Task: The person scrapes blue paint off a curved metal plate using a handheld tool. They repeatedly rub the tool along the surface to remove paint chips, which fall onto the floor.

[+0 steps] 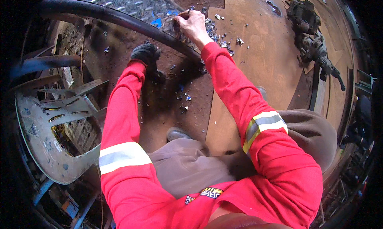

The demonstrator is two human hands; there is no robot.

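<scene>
step: scraping or picking at the plate (119,1) edge, by the look | right hand (194,24) bare, grip pinched on a small tool, too small to name, at the plate rim above the dark bar (119,17) | left hand (146,53) gloved, grip clenched, resting on the floor (167,109) | chips (223,41) lie beside | next: likely steady, short strokes along the rim

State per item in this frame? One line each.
left hand: gloved, down by the dark curved bar, grip unclear
right hand: bare, fingers pinched on something small at the bar
dark curved bar: lying across the ground
blue chips: scattered loose
grey plastic chair: empty
</scene>
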